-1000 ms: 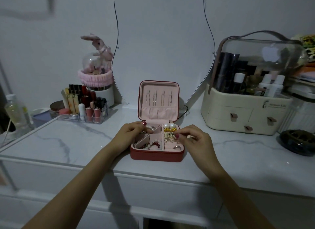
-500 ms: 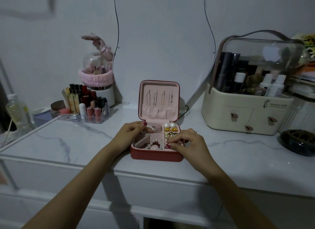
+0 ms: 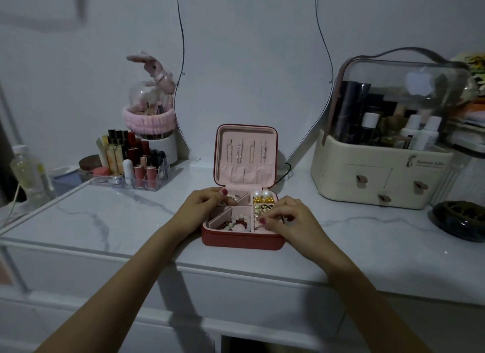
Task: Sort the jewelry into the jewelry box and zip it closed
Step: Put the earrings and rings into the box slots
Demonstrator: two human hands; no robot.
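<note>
A red jewelry box point(image 3: 237, 240) with a pink lining stands open on the white marble tabletop, its lid point(image 3: 246, 158) upright with necklaces hanging inside. A red and white bead bracelet point(image 3: 234, 224) lies in the front left compartment. Pearl earrings point(image 3: 262, 193) and gold pieces fill the right column. My left hand point(image 3: 202, 208) rests on the box's back left compartment, fingers curled over a ring there. My right hand point(image 3: 291, 220) is over the front right corner, thumb and forefinger pinching a small ring point(image 3: 258, 219).
A clear lipstick organizer point(image 3: 131, 166) stands at the back left, with a pink bunny dome point(image 3: 149, 100) behind it. A cream cosmetics case point(image 3: 383, 174) sits at the right, a dark round dish point(image 3: 460, 220) beside it. A mirror leans behind the box.
My right hand has moved left and forward, from beside the box to over its front right corner. My left hand has stayed on the back left compartment.
</note>
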